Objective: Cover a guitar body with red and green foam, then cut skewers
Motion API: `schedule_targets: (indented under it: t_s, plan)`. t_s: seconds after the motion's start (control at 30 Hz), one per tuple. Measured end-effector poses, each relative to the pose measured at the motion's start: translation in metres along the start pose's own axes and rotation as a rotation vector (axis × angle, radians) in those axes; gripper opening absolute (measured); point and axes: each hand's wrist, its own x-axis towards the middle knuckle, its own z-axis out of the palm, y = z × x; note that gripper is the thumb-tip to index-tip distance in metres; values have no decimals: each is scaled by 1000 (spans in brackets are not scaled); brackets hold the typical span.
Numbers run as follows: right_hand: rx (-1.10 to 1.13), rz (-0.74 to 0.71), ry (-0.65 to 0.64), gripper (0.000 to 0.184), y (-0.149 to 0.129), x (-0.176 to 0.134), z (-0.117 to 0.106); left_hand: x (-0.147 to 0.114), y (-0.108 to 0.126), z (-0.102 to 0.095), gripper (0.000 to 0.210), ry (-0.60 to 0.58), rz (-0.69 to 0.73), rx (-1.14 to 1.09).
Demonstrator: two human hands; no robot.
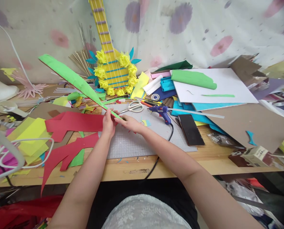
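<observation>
A long green paper leaf [71,76] on a thin stem slants up to the left above the table. My left hand [108,123] and my right hand [130,122] both pinch its lower stem end, close together over a grey cutting mat [134,141]. Red paper cut-outs [70,133] lie just left of my left hand. White-handled scissors [133,107] and a blue glue gun [162,112] rest on the mat's far side, beyond my fingers.
A yellow paper guitar with flowers [112,68] leans on the back wall. A black phone [191,129], brown cardboard [249,122], a white sheet [216,87], coloured paper rolls and scraps crowd the table. White cables [20,152] lie at the left.
</observation>
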Motion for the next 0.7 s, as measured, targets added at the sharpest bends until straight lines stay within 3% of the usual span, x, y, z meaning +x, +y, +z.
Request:
schedule_targets:
  t_s: [0.1,0.3,0.53,0.7]
  plan:
    - [-126,1,55,56,2,-3,-7,-3,0,1,34,-44,-3,-19]
    - [-203,-22,36,68,3,2,-16,-8,-2,6,34,-75,17,-33]
    - [-190,-60,53,54,7,0,-16,-4,0,-2,36,-157,-48,-40]
    - [-212,-81,-33,52,8,-8,-27,-4,8,-5,32,-188,-70,-39]
